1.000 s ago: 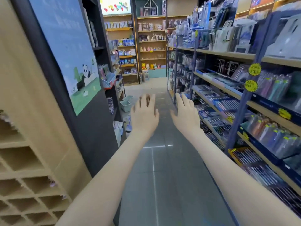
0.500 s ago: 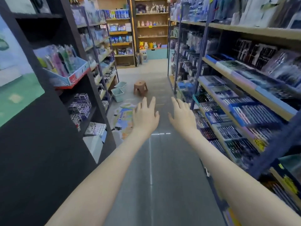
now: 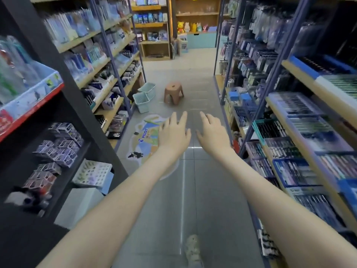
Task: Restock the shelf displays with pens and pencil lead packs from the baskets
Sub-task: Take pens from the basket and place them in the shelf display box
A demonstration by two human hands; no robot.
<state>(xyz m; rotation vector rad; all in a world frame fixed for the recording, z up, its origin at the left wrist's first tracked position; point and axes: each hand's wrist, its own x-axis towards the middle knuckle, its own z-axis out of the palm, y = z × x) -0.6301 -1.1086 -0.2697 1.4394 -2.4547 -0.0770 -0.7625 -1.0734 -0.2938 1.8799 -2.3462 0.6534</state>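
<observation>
I stand in a store aisle with both arms stretched forward. My left hand (image 3: pixel 174 130) and my right hand (image 3: pixel 212 130) hover palm-down over the floor, fingers straight and spread, holding nothing. Two pale green baskets (image 3: pixel 142 100) (image 3: pixel 148 89) sit on the floor ahead at the left, against the base of the left shelving; their contents cannot be made out. Pen displays (image 3: pixel 293 149) fill the trays of the right shelving. More pen packs (image 3: pixel 100 86) line the left shelving.
A brown plastic stool (image 3: pixel 173 92) stands in the aisle beside the baskets. A floor sticker (image 3: pixel 144 136) lies under my left hand. A black shelf unit (image 3: pixel 56 151) with small boxes is near left. My shoe (image 3: pixel 193 248) shows at the bottom.
The view has advanced down the aisle and tilted down. Baskets and stool are nearer and larger. Both hands stay out in front, open and holding nothing.
</observation>
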